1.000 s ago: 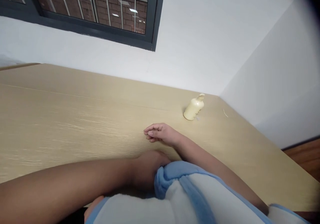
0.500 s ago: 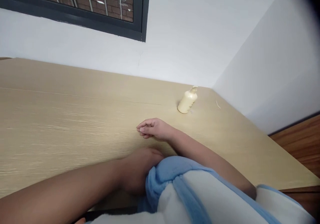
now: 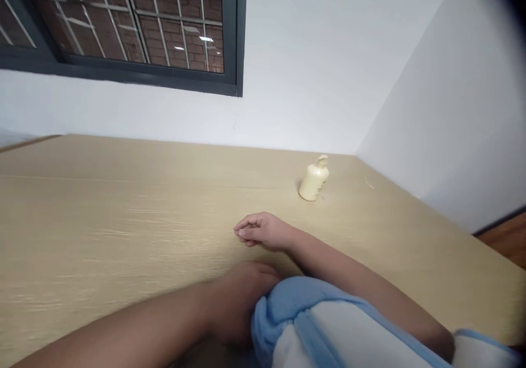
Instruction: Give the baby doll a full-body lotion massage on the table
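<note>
My right hand [image 3: 263, 231] rests on the wooden tabletop, its fingers curled loosely and the thumb against them. Nothing shows between them. Closer to my body, my left hand [image 3: 242, 299] is bent inward against the blue and white clothing [image 3: 304, 299]. The clothing hides most of its fingers, so I cannot see whether it holds anything. Beyond my right hand, a cream pump bottle [image 3: 314, 182] with dark lettering stands upright, touched by neither hand.
The light wood tabletop [image 3: 123, 203] reaches a white wall [image 3: 299, 83] at the back and another on the right. A dark-framed window [image 3: 164, 80] with bars is at the upper left. A thin pale strip [image 3: 369, 182] lies near the right wall.
The view has tilted up, so the window, bottle and hands appear lower and more of the window shows. Both hands keep about the same pose, and the bottle stays in place.
</note>
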A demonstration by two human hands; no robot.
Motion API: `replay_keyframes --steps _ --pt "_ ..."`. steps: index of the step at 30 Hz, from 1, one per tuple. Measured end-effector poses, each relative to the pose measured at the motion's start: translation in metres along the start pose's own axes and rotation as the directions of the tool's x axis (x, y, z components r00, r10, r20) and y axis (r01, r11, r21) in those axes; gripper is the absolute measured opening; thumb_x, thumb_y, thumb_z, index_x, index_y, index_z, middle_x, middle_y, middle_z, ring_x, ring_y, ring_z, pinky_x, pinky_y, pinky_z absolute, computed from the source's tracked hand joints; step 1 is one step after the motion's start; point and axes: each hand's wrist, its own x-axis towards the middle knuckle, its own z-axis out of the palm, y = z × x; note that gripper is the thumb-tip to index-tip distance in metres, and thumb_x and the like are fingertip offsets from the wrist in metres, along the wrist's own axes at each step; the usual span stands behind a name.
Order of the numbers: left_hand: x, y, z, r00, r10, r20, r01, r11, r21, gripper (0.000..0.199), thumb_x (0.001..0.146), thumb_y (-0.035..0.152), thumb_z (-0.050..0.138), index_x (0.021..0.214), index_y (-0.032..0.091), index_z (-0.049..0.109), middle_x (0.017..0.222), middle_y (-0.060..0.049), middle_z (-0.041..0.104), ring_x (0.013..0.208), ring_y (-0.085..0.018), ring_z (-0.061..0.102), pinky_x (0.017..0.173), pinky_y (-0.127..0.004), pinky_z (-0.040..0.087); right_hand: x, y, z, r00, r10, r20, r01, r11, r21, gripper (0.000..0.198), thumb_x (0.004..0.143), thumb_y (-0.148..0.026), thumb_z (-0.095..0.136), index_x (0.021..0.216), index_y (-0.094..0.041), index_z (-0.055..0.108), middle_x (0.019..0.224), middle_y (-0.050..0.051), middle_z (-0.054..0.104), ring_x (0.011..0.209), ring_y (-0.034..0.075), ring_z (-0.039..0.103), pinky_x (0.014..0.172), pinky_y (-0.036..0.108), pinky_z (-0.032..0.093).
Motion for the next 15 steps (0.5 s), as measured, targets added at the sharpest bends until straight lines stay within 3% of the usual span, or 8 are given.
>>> replay_keyframes --steps 7,15 --pt "0.001 0.003 -0.008 0.992 -0.046 0.117 0.041 0.998 0.043 0.026 0.064 0.033 0.071 0.083 0.02 0.059 0.086 -0.003 0.062 0.082 -0.022 0.063 0.077 -0.032 0.051 -0.003 -0.008 0.004 1.0 0.009 -0.01 -0.009 0.999 0.037 0.043 0.075 -0.048 0.077 0.1 -0.015 0.069 0.087 0.005 0.065 0.08 0.014 0.062 0.076 0.031 0.054" --pt "0.001 0.006 -0.01 0.989 -0.079 0.128 0.078 0.997 0.015 0.021 0.071 0.034 0.067 0.086 0.02 0.06 0.09 -0.004 0.063 0.086 -0.023 0.063 0.077 -0.032 0.049 -0.005 -0.012 0.007 0.999 0.032 -0.023 -0.031 0.999 0.038 0.039 0.075 -0.043 0.077 0.1 -0.014 0.069 0.086 0.004 0.065 0.075 0.013 0.061 0.076 0.032 0.054"
